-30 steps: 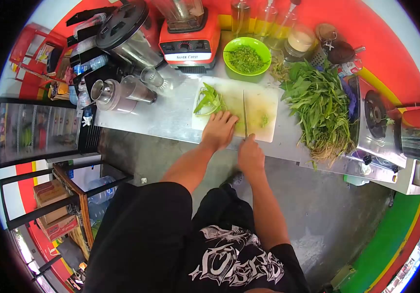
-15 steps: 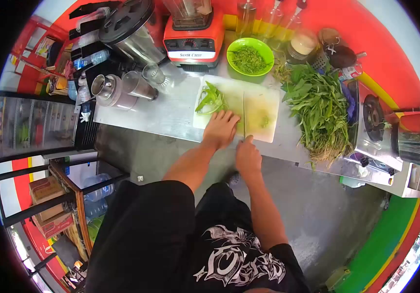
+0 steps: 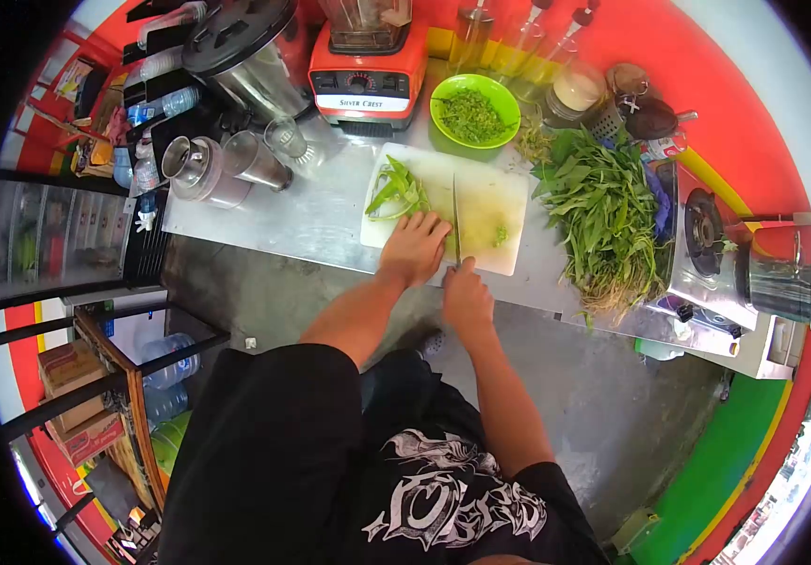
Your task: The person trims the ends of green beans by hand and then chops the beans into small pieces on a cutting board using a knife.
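Observation:
My left hand (image 3: 415,250) presses down on a bunch of leafy greens (image 3: 399,192), its fingers curled over their right-hand end. The greens lie on the left part of a white cutting board (image 3: 490,179). My right hand (image 3: 469,297) is closed round the handle of a knife (image 3: 457,221). The blade points away from me, just right of my left fingertips, and lies along the board. A small heap of chopped greens (image 3: 501,235) rests to the right of the blade. Beyond the board, a lime-green bowl (image 3: 443,139) holds more chopped greens (image 3: 471,115).
A large leafy bunch (image 3: 603,207) with roots lies right of the board, beside a gas stove (image 3: 697,264). A red blender (image 3: 368,75), glass bottles (image 3: 469,42) and a jar (image 3: 575,89) line the back. Metal cups (image 3: 257,160) stand on the steel counter (image 3: 264,221).
The whole view has shifted slightly, so things appear a little further left. Both hands keep nearly the same place over the board, with the knife still in my right hand.

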### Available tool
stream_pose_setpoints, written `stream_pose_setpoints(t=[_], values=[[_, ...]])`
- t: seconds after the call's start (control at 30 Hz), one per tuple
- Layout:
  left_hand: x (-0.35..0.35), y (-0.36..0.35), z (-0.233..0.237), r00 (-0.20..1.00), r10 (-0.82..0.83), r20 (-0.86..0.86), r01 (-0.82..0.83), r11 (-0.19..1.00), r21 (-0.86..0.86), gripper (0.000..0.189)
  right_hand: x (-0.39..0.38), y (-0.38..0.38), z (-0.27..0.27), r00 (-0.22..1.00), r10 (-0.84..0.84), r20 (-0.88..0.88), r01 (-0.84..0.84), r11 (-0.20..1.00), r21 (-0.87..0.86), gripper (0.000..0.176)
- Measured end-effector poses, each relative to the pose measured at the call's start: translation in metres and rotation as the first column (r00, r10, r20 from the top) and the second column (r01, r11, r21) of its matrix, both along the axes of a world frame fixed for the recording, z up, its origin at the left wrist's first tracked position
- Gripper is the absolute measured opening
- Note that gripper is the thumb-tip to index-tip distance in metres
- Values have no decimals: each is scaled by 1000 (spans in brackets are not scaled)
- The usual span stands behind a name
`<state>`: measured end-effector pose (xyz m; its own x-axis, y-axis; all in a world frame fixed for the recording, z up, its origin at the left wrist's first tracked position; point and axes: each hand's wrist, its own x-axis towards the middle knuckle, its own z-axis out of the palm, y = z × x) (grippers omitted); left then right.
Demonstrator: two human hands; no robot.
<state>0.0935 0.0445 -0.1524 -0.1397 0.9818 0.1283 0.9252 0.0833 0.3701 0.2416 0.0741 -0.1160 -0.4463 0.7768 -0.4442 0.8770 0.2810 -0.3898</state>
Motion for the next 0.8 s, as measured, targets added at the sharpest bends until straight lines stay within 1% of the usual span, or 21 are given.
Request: stream_pose_setpoints(t=[0.03, 0.07, 0.1, 0.17, 0.27, 0.33, 0.47, 0.53, 0.67, 0.73, 0.8], values=[[0, 0, -2, 1000, 2, 6, -2, 1000, 6, 23, 0, 6, -3, 1000, 26, -13, -26, 999, 38, 33], [0, 0, -3, 1000, 1, 10, -1, 1000, 12, 23, 1, 11, -5, 1000, 17, -18, -17, 999, 44, 33], [0, 0, 1, 1000, -8, 23, 8, 1000, -27, 23, 0, 15, -4, 999, 34, -33, -32, 998, 58, 33], [-1, 0, -1, 1000, -13, 16, 14, 1000, -11, 23, 1, 14, -3, 998, 52, -44, -49, 996, 70, 33], [-2, 0, -3, 1000, -11, 11, 10, 1000, 27, 23, 1, 6, 10, 998, 61, -29, -59, 997, 56, 32], [-1, -1, -2, 1000, -13, 10, 12, 999, 45, 23, -4, -1, 14, 999, -40, 15, 41, 997, -63, 32], [-2, -1, -2, 1000, -13, -4, 13, 999, 39, 22, -10, 8, -6, 997, -54, -52, 53, 998, -19, 32], [-1, -1, -2, 1000, -14, -2, 14, 999, 46, 21, -9, 19, -7, 992, -26, -127, 26, 1000, 3, 32], [-3, -1, 0, 1000, -16, 17, 15, 999, 50, 21, -3, 16, 4, 994, 8, -105, -11, 1000, -25, 32], [-3, -3, 0, 999, -13, 36, 11, 998, 56, 21, -2, 8, 5, 993, -42, -108, 33, 997, -77, 33], [-3, -1, -1, 999, -15, 32, 14, 1000, 18, 21, -8, 4, 1, 991, -59, -118, 51, 996, -71, 34]])
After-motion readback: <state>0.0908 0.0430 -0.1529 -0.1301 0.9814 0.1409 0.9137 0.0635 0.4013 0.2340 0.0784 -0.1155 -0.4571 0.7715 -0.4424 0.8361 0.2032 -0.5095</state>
